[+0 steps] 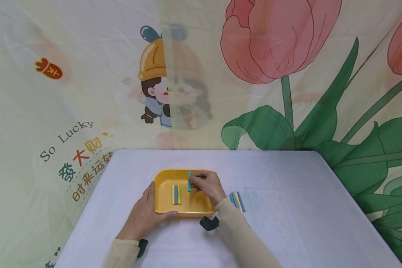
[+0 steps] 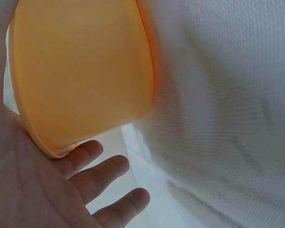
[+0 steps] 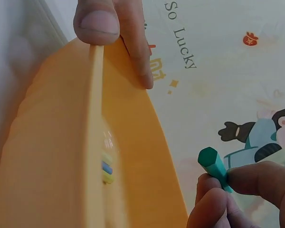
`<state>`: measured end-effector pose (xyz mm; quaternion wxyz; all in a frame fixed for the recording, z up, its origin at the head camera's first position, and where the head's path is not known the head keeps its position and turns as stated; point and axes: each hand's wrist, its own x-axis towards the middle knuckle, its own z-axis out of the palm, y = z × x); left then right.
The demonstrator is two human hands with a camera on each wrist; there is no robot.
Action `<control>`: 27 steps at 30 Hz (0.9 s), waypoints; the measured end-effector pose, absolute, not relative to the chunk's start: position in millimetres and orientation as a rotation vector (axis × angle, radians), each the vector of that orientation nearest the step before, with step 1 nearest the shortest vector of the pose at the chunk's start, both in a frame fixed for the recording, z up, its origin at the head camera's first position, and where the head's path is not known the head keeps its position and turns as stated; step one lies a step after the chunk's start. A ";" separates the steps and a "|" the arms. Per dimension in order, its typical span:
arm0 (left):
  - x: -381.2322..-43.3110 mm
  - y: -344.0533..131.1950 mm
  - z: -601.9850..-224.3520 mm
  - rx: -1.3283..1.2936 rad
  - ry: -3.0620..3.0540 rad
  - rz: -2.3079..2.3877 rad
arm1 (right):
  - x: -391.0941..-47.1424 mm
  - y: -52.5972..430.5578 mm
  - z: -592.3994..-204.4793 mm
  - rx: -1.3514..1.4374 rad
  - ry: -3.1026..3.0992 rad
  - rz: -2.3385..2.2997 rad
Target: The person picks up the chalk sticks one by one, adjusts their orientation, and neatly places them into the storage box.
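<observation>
A yellow tray (image 1: 194,214) sits on the table, with several chalk-like sticks (image 1: 176,195) in yellow and blue lying side by side in its left half. My left hand (image 1: 146,212) rests around the tray's near left corner, thumb along the front rim and straight fingers along the left side. In the left wrist view, spread fingers (image 2: 99,179) extend past the tray's outer wall. My right hand (image 1: 208,186) is over the tray and pinches a teal hexagonal chalk stick (image 3: 212,164) between thumb and fingers. That stick stands upright in the head view.
Right of the tray, more coloured chalk sticks (image 1: 240,202) lie in a row on the white tablecloth (image 1: 288,208), partly covered by my right wrist. Faint teal smudges mark the cloth beside them. A printed curtain (image 1: 104,74) hangs behind the table.
</observation>
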<state>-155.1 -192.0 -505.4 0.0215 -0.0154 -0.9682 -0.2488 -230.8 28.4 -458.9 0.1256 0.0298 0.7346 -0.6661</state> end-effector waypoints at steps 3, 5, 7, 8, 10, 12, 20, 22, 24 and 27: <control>-155.0 -191.9 -505.6 -0.047 -3.007 -0.770 | -231.2 23.4 -459.0 0.092 2.143 -1.938; -154.7 -192.1 -505.0 -0.055 -3.005 -0.772 | -231.9 20.4 -460.4 0.093 2.157 -1.929; -154.2 -192.1 -504.0 -0.061 -3.002 -0.777 | -232.3 17.8 -461.8 0.101 2.168 -1.913; -154.0 -192.2 -503.5 -0.066 -3.000 -0.781 | -232.4 16.9 -462.6 0.106 2.174 -1.902; -153.7 -192.4 -502.8 -0.071 -2.998 -0.784 | -232.8 15.2 -464.1 0.113 2.187 -1.882; -153.6 -192.6 -502.2 -0.070 -2.998 -0.786 | -233.0 13.3 -465.6 0.121 2.193 -1.862; -153.3 -195.0 -502.0 -0.090 -2.986 -0.778 | -238.6 2.4 -479.3 0.109 2.235 -1.795; -153.6 -195.0 -502.5 -0.092 -2.986 -0.778 | -239.5 -0.3 -482.4 0.102 2.258 -1.758; -154.0 -194.7 -502.9 -0.092 -2.988 -0.780 | -240.0 -2.6 -485.1 0.086 2.302 -1.701; -154.7 -194.2 -503.3 -0.093 -2.990 -0.780 | -240.4 -5.2 -488.6 0.066 2.372 -1.619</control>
